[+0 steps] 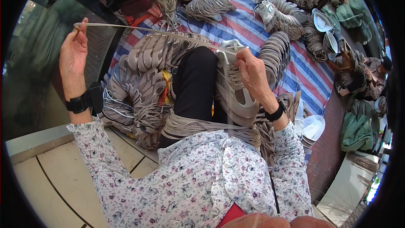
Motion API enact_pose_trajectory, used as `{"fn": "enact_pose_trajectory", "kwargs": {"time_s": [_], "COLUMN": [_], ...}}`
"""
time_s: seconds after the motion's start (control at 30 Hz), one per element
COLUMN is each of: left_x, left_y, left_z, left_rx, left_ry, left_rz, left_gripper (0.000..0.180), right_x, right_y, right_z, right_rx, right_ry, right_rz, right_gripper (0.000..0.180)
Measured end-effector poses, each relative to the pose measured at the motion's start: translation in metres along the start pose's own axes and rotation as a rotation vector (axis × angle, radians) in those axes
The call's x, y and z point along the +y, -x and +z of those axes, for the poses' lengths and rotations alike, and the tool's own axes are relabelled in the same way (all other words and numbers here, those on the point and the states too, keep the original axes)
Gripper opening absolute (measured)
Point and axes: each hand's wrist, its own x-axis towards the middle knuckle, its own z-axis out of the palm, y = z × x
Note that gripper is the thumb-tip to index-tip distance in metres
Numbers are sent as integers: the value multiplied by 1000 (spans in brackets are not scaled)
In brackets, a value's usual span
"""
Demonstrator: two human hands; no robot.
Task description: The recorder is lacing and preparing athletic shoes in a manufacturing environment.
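Note:
A flat beige shoelace (105, 25) runs taut across the view between my two hands. My left hand (74, 55), raised at the far left, pinches one end between thumb and fingers. Over the tongue of a grey-beige sneaker upper (241, 102), my right hand (252, 71) is closed on the lace near the eyelets. The upper lies against my right thigh, toe toward me, its front partly laced in a crisscross. A bundle of loose laces (190, 127) lies across my lap. The tips of my right fingers are partly hidden.
Stacked grey uppers (154, 52) lie beside my left knee, and another stack (274, 55) stands beyond my right hand. More uppers cover the striped sheet (249, 0). A person (375, 76) sits at the far right near green sacks (358, 126). Glass (33, 71) borders the left.

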Motion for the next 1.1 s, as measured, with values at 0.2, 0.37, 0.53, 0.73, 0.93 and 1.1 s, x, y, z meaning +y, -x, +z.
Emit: {"fn": "enact_pose_trajectory", "kwargs": {"time_s": [0.2, 0.37, 0.53, 0.73, 0.93, 1.1], "left_x": [7, 2, -24, -95, -177, -242], "left_y": [53, 152, 188, 188, 145, 113], "left_z": [93, 162, 191, 184, 170, 148], "left_rx": [-14, -180, -576, -769, -572, -440], "left_ry": [32, -118, -161, -338, -546, -507], "left_rz": [144, 110, -340, -258, -438, -454], "left_gripper": [29, 52, 50, 14, 20, 23], "right_x": [-7, 35, 147, 242, 253, 246], "right_y": [3, 25, 83, 212, 270, 261], "right_z": [-15, -67, -131, -151, -118, -100], "right_rx": [-153, 61, 361, 534, 636, 596], "right_ry": [-915, -1452, -1594, -1479, -1395, -1085], "right_rz": [209, 429, 488, 755, 920, 1034], "right_gripper": [8, 20, 34, 34, 29, 28]}}
